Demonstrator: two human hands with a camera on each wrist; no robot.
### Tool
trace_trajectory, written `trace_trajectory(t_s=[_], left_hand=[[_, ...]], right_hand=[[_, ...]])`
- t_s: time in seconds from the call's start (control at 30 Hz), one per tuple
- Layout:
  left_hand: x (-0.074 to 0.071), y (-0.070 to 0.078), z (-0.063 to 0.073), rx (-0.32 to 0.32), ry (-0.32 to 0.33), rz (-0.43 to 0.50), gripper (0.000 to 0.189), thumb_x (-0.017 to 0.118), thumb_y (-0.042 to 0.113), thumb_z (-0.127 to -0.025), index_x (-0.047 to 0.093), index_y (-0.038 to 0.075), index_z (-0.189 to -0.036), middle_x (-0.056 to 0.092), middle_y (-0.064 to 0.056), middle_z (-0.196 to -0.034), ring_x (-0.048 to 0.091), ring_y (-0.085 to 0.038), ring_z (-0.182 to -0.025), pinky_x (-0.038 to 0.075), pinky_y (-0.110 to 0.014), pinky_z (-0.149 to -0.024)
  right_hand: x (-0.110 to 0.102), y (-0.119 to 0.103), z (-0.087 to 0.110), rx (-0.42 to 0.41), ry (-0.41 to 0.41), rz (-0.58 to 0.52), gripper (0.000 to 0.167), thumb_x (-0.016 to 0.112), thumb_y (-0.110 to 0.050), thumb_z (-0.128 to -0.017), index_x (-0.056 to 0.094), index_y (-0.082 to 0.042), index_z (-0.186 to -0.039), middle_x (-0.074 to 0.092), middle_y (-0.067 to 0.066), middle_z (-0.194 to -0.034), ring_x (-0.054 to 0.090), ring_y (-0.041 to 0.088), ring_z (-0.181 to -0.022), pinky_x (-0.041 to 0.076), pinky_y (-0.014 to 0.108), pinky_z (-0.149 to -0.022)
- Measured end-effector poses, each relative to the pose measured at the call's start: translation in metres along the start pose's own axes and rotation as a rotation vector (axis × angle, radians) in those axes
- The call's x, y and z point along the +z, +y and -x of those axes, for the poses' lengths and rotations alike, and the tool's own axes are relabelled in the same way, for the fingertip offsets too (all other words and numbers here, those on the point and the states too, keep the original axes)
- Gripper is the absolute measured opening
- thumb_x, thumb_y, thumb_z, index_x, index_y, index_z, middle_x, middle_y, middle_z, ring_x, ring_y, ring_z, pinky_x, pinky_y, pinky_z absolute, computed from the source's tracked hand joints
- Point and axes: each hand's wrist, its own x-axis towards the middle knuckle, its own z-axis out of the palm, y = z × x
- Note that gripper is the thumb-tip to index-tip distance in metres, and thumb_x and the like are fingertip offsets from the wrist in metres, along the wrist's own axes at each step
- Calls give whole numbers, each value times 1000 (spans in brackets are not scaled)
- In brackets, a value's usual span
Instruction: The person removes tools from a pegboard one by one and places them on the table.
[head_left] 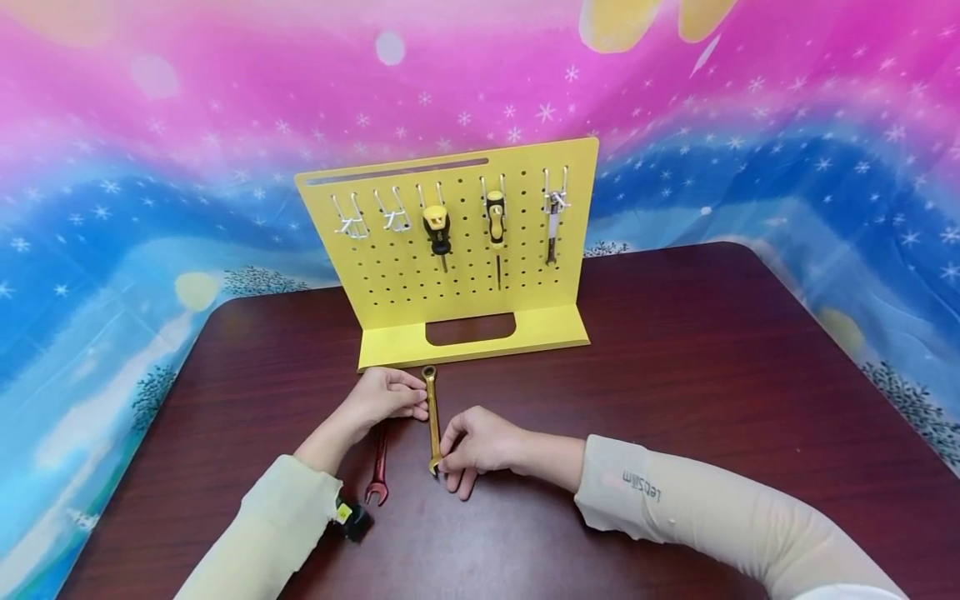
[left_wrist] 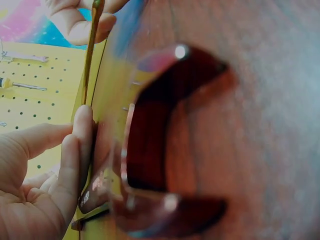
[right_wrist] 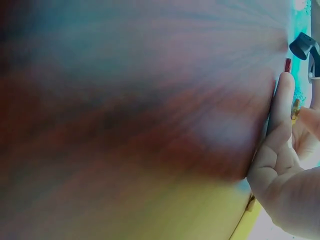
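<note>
A gold combination wrench (head_left: 432,421) stands roughly lengthwise between both hands, ring end toward the pegboard. My left hand (head_left: 386,396) pinches it just below the ring, fingertips at its left edge. At the open end, the thumb and fingers of my right hand (head_left: 480,442) pinch it; in the right wrist view only a bit of gold wrench (right_wrist: 296,109) shows by the thumb. A red wrench (head_left: 379,467) lies on the table under my left hand, which hides its upper part. Its open end looms large in the left wrist view as a red wrench (left_wrist: 145,145).
Behind the hands stands a yellow pegboard (head_left: 465,283) with white hooks (head_left: 351,223). From it hang a stubby screwdriver (head_left: 437,229), a longer screwdriver (head_left: 496,221) and a small silver wrench (head_left: 552,229). The dark table (head_left: 675,375) meets a patterned cloth backdrop.
</note>
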Motion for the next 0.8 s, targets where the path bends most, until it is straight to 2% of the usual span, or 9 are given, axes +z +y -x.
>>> trace_trajectory(t_s=[0.07,0.33,0.6,0.8], left_hand=[[0,0,0,-1,-4,4,28,59,0,-95,58,-18,-117,76,-9,-82,73,-11,-69,60,-21,-69],[0,0,1,-18,-3,20,28,58,-1,-95,58,-18,-118,75,-8,-82,73,-10,-69,59,-20,-69],[-3,3,1,5,-9,-1,29,60,1,-95,59,-18,-117,75,-9,-81,73,-11,-70,60,-22,-70],[-11,13,0,39,12,-33,28,60,1,-96,59,-17,-118,75,-12,-85,73,-12,-71,61,-26,-74]], right_hand=[[0,0,0,7,1,6,7,64,4,-88,60,1,-92,71,25,-71,64,13,-47,31,17,-41],[-2,-1,1,13,-21,48,8,62,4,-87,60,2,-95,71,19,-69,65,13,-49,35,18,-44],[-9,1,0,-13,-59,65,10,59,4,-86,62,1,-95,70,10,-67,64,11,-49,37,18,-46],[-21,-2,-2,-57,-30,83,10,64,4,-86,64,4,-96,72,17,-74,65,15,-53,53,24,-55]])
